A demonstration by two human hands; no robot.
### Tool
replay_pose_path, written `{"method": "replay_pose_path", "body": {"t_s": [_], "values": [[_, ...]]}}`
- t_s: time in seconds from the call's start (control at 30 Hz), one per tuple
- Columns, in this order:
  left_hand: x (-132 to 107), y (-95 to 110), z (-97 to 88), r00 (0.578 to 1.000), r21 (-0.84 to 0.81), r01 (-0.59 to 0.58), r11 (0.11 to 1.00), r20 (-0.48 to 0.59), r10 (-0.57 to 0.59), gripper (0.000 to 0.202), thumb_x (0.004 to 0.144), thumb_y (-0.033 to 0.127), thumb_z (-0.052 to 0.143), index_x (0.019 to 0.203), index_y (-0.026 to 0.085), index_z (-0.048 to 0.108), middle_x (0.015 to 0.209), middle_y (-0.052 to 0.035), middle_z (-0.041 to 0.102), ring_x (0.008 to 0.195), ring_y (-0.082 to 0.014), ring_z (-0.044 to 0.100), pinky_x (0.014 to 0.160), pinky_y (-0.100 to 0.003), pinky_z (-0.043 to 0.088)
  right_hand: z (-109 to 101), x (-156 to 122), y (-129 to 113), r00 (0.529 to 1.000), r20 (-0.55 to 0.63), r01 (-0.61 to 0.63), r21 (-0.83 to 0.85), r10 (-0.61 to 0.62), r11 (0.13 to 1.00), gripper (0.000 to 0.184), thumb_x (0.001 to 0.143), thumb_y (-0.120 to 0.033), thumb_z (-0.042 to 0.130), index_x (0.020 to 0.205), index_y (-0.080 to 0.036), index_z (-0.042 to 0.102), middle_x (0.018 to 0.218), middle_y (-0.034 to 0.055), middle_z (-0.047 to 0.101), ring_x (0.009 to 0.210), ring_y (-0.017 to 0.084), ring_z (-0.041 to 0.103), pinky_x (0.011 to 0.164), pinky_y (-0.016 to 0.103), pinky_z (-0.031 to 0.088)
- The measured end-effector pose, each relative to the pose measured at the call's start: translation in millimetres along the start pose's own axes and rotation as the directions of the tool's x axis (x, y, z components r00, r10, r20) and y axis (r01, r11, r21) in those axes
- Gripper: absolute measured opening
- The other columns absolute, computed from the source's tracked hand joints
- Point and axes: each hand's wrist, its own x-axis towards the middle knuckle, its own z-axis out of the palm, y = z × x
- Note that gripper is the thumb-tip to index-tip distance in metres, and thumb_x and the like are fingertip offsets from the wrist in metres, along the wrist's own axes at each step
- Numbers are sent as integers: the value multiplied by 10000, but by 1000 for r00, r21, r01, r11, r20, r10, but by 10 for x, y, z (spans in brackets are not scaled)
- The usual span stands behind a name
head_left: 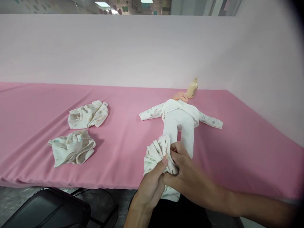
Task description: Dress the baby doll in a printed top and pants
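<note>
At the table's front edge, my left hand [153, 182] grips a white printed baby garment [155, 153], thumb pressed on its gathered cloth. My right hand [184, 167] pinches the same garment from the other side, fingers curled into its bunched opening. A narrower end of the cloth hangs below my hands. Just beyond them a doll [179, 118] lies on its back with its legs towards me. Its body and legs are plain white, and a printed top with outspread sleeves is rolled up on its chest. One foot is hidden behind the garment and my hands.
A pink cloth covers the table [123, 142]. Two crumpled printed garments, a far one [89, 114] and a near one [72, 147], lie on the left. A pump bottle [192, 88] stands by the doll's head. A black chair [47, 209] stands at the lower left.
</note>
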Motion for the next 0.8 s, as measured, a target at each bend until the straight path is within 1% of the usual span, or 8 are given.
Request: {"method": "replay_pose_path", "body": {"t_s": [0.1,0.23,0.3,0.4,0.5,0.57,0.7,0.8], "values": [[14,42,-20,999,13,16,1000,41,-17,434,836,278,710,1242,133,660,1107,-110,724,1168,-268,628,1089,-381,438,4,14,-21,1000,-4,-6,22,7,1000,123,713,-107,515,762,-212,472,1002,32,463,924,184,484,816,377,493],[43,81,-59,997,23,27,999,77,-29,496,779,251,768,1251,146,655,1097,-105,728,1194,-268,613,1107,-384,423,-6,7,-39,999,32,26,75,-28,997,181,726,-84,486,842,-223,498,1009,27,486,972,185,493,874,384,498],[52,86,-80,996,40,41,998,81,-44,521,748,240,795,1243,148,659,1092,-111,729,1193,-275,614,1106,-400,424,-14,-2,-34,999,43,27,86,-31,996,191,737,-79,483,861,-222,501,1022,29,497,985,185,498,873,375,503],[56,74,-113,997,78,59,995,45,-63,564,721,241,816,1250,139,651,1088,-125,729,1177,-281,624,1094,-420,434,-22,-9,-6,999,33,36,66,-39,997,213,740,-65,478,888,-217,491,1040,40,514,955,181,513,804,350,513],[56,53,-151,998,116,60,991,1,-61,617,700,247,832,1275,138,634,1125,-134,718,1189,-278,616,1102,-425,423,-25,-11,32,997,4,83,-1,-83,997,229,747,-56,475,911,-215,475,1043,42,531,921,179,520,780,355,501],[55,41,-174,998,155,69,985,-24,-66,617,691,261,839,1264,142,644,1171,-138,701,1217,-276,597,1121,-422,402,-27,-15,61,995,-6,97,-36,-97,995,192,769,-64,474,886,-214,452,1011,37,542,886,173,524,759,354,493],[52,30,-196,993,199,118,973,-36,-113,594,686,289,841,1225,112,668,1212,-170,677,1218,-292,595,1126,-433,396,-18,-26,132,997,28,70,-73,-68,995,166,805,-86,461,895,-219,421,888,17,555,751,151,520,629,314,464],[43,16,-186,992,222,111,969,-83,-95,594,692,293,836,1232,111,666,1175,-169,694,1186,-303,616,1110,-457,413,13,-39,190,995,22,103,-196,-100,975,192,814,-92,455,953,-219,420,879,19,553,702,145,504,578,300,441]]}}
